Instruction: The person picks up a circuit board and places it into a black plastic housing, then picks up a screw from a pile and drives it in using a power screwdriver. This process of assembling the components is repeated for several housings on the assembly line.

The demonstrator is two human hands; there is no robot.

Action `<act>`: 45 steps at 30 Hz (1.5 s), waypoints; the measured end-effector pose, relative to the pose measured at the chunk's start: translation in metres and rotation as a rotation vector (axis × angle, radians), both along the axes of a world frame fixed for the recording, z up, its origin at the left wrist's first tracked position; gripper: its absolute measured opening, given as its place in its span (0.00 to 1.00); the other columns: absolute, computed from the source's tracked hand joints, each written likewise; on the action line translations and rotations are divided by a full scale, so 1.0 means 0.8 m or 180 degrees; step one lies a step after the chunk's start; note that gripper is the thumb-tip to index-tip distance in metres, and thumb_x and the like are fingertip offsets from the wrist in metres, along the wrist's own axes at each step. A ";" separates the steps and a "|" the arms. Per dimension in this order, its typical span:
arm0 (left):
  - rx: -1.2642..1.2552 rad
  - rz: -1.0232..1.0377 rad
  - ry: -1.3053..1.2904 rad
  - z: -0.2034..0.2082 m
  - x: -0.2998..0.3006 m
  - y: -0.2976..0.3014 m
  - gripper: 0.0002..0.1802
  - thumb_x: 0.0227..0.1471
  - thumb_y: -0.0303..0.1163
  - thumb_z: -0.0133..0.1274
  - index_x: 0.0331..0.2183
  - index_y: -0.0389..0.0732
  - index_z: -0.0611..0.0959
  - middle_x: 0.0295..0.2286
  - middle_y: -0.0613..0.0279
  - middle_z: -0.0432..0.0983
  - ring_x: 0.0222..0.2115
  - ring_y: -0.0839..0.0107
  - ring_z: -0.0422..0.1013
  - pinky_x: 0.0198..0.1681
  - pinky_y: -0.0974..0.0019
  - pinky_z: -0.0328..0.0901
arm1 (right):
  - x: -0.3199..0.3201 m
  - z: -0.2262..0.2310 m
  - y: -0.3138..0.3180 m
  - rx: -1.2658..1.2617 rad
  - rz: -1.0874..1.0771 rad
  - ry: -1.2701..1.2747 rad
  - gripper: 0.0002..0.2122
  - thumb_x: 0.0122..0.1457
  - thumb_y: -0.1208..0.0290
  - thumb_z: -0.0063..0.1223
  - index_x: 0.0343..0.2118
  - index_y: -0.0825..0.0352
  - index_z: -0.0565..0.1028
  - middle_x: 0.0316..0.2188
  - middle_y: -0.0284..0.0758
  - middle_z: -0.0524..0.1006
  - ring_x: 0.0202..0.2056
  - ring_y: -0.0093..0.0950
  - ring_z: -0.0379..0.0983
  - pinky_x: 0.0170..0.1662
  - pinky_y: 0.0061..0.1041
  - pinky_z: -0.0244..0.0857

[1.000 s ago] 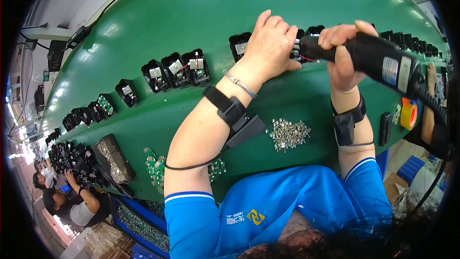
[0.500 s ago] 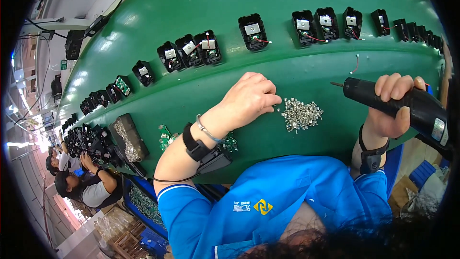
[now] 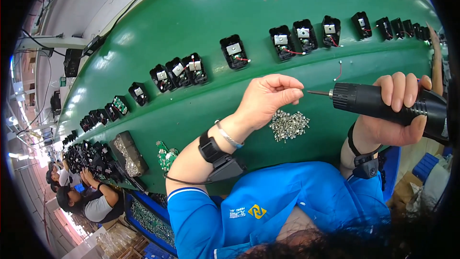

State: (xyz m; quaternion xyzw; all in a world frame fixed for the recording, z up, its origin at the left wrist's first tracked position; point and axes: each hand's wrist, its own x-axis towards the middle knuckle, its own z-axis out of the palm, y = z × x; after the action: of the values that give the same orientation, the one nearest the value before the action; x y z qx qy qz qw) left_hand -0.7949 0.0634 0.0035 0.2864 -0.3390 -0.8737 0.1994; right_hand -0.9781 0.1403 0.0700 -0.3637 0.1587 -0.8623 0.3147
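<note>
My right hand (image 3: 397,110) is wrapped round a black electric screwdriver (image 3: 357,98), which lies nearly level above the green table. Its bit (image 3: 318,92) points left. Right at the tip of that bit, my left hand (image 3: 272,97) has thumb and forefinger pinched together; whatever they hold is too small to make out. Below the left fingers lies a pile of silvery screws (image 3: 289,127). Beyond the hands stand open black housings (image 3: 233,53) in a curved row, several with a metal plate and a red wire inside.
Green circuit boards (image 3: 165,156) lie left of my left forearm, beside a dark tray (image 3: 121,140) of small metal parts. A loose red wire (image 3: 340,72) rests beyond the screwdriver. Farther left, co-workers (image 3: 98,196) sit by a heap of black parts (image 3: 91,156).
My left hand has left the edge of the screw pile and risen to the bit's tip. The screwdriver has come left toward it. The whole view has shifted slightly.
</note>
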 end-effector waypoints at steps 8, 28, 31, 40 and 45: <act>0.0498 -0.0101 0.0587 -0.016 -0.035 0.008 0.09 0.45 0.31 0.49 0.29 0.36 0.75 0.20 0.62 0.69 0.22 0.74 0.64 0.31 0.70 0.62 | -0.014 0.002 0.001 0.0107 -0.0319 -0.0257 0.24 0.46 0.63 0.47 0.45 0.68 0.58 0.23 0.30 0.62 0.22 0.20 0.57 0.25 0.20 0.53; -0.0740 -0.0546 0.0001 -0.008 -0.037 -0.004 0.08 0.47 0.30 0.47 0.29 0.35 0.75 0.22 0.64 0.70 0.23 0.78 0.65 0.29 0.76 0.62 | -0.019 -0.001 0.004 -0.0077 -0.0085 0.0171 0.25 0.46 0.64 0.48 0.46 0.66 0.55 0.23 0.31 0.62 0.22 0.21 0.59 0.24 0.21 0.55; -0.0652 -0.0523 0.0017 -0.007 -0.037 -0.005 0.07 0.45 0.28 0.48 0.28 0.35 0.75 0.22 0.63 0.70 0.23 0.78 0.65 0.28 0.76 0.62 | -0.018 -0.002 0.003 -0.0029 -0.0086 0.0194 0.26 0.46 0.65 0.49 0.46 0.66 0.55 0.23 0.31 0.62 0.22 0.21 0.59 0.24 0.21 0.55; -0.0895 -0.0708 -0.0097 -0.004 -0.043 -0.010 0.06 0.44 0.28 0.49 0.27 0.35 0.76 0.22 0.65 0.70 0.23 0.80 0.65 0.28 0.77 0.62 | -0.024 -0.005 0.004 -0.0033 0.0023 0.0236 0.26 0.46 0.64 0.48 0.47 0.67 0.54 0.24 0.31 0.62 0.22 0.21 0.59 0.24 0.22 0.56; -0.1074 -0.0831 -0.0238 -0.008 -0.046 -0.011 0.07 0.46 0.29 0.48 0.27 0.35 0.75 0.21 0.66 0.70 0.22 0.81 0.65 0.28 0.78 0.61 | -0.027 -0.009 0.001 0.0105 -0.0007 0.0184 0.25 0.46 0.64 0.46 0.47 0.66 0.55 0.24 0.31 0.62 0.22 0.21 0.58 0.25 0.22 0.55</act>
State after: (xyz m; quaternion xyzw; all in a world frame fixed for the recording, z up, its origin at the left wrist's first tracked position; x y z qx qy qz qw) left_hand -0.8320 0.0544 -0.0027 0.2349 -0.5217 -0.8118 0.1169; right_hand -0.9997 0.1411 0.0626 -0.3831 0.1823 -0.8490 0.3150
